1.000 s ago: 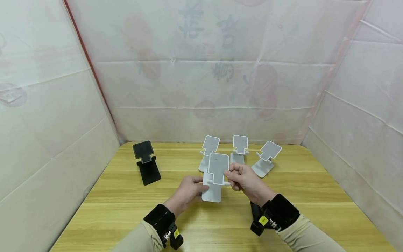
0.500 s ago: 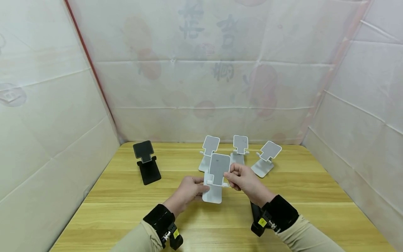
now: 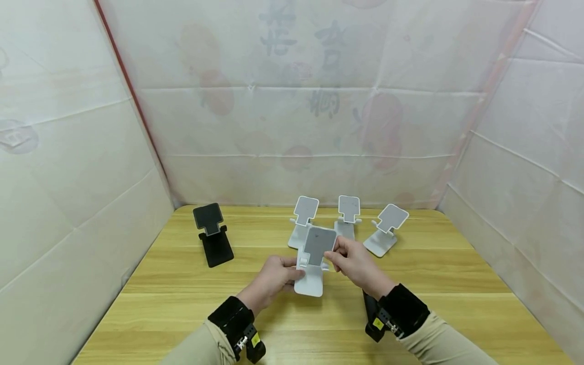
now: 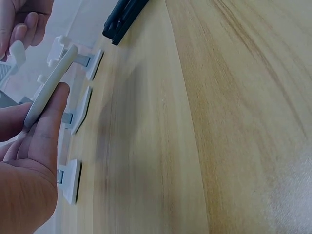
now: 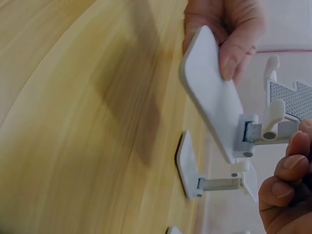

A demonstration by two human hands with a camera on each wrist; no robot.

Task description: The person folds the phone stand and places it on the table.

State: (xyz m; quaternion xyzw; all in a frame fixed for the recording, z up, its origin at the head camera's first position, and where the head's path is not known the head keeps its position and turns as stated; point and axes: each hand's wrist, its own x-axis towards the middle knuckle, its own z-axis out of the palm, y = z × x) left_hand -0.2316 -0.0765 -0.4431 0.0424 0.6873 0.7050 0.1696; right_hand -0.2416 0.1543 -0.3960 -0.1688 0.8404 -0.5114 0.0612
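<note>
Both hands hold a white folding phone stand [image 3: 309, 284] above the wooden table. My left hand [image 3: 274, 278] grips its base from the left side, thumb on top and fingers beneath. At the upper right, my right hand [image 3: 353, 261] pinches the edge of its grey-padded back plate [image 3: 321, 243]. In the right wrist view the stand's base [image 5: 209, 87] is tilted, and its hinge and arm [image 5: 273, 136] lead to the plate. The left wrist view shows the base [image 4: 51, 87] edge-on between left thumb and fingers.
Three more white phone stands, a left one [image 3: 305, 210], a middle one [image 3: 349, 209] and a right one [image 3: 387, 230], stand at the table's back. A black phone stand [image 3: 212, 235] is at left. Another black item [image 3: 370, 306] lies partly under the right wrist. Pale sheets surround the table.
The held stand's back plate has tipped lower and slightly right, with the right hand's fingers on its edge. The left hand's grip is about the same. The other stands have not moved.
</note>
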